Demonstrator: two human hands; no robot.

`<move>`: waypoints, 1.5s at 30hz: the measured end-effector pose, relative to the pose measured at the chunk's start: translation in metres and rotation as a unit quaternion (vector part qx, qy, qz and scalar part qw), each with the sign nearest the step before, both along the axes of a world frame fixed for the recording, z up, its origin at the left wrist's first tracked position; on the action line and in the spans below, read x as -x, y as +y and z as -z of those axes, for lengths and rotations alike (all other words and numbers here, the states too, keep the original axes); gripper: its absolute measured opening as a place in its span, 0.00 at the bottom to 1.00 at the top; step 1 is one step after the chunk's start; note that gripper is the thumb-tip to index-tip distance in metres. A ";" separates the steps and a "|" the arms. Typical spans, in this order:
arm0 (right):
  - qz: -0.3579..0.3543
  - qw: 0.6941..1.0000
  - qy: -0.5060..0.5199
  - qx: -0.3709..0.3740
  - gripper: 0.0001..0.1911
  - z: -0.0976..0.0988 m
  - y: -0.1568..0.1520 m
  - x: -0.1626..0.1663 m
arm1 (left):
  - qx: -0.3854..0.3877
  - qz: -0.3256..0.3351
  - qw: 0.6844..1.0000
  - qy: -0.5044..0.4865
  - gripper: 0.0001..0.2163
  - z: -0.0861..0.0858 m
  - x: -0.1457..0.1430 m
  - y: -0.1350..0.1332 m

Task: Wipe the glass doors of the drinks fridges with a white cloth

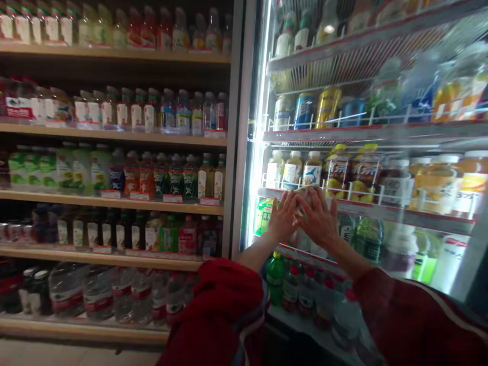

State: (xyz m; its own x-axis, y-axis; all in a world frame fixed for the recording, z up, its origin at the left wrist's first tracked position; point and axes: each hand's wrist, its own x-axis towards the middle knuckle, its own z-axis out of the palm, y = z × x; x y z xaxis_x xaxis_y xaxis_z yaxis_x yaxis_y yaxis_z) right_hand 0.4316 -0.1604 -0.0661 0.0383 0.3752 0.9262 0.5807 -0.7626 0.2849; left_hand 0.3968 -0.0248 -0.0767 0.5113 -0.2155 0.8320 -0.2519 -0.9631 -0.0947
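Note:
My left hand (283, 217) is raised in front of the lit drinks fridge, its fingers stretched and lying against the glass side of a pale crumpled cloth (306, 189). Right beside it, my right hand (317, 217) presses over the same cloth with bent, slightly spread fingers. Most of the cloth is hidden under the fingers, and its exact shape is unclear. Both hands are level with a fridge shelf edge (381, 210). Behind them stand juice bottles (293, 170) and a green pack (263, 216).
At the left, wooden shelves (114, 201) carry rows of bottles. A grey frame (233, 127) divides them from the fridge. Cans (328, 108) stand on a higher fridge shelf; a green bottle (275, 277) and red-capped bottles (307, 295) stand low down.

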 end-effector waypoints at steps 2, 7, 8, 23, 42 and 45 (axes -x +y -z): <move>0.006 1.000 -0.008 -0.016 0.23 0.002 0.010 -0.003 | -0.017 -0.020 0.999 0.021 0.31 0.006 0.009 0.011; 0.004 0.998 -0.053 0.024 0.17 -0.007 0.010 -0.012 | -0.059 -0.029 0.996 0.055 0.31 0.021 0.028 0.021; 0.006 0.998 -0.059 0.033 0.16 -0.011 0.005 -0.014 | -0.063 -0.022 0.996 0.062 0.31 0.024 0.032 0.021; 0.011 0.996 -0.001 0.083 0.20 0.000 -0.013 -0.007 | -0.006 -0.012 0.997 0.074 0.27 0.044 0.050 0.005; 0.021 0.997 -0.008 0.080 0.16 0.009 -0.049 -0.006 | 0.029 -0.019 0.999 0.027 0.27 0.039 0.045 -0.006; 0.029 0.994 -0.012 0.108 0.16 0.012 -0.056 -0.004 | 0.019 -0.005 1.000 0.001 0.27 0.034 0.045 -0.014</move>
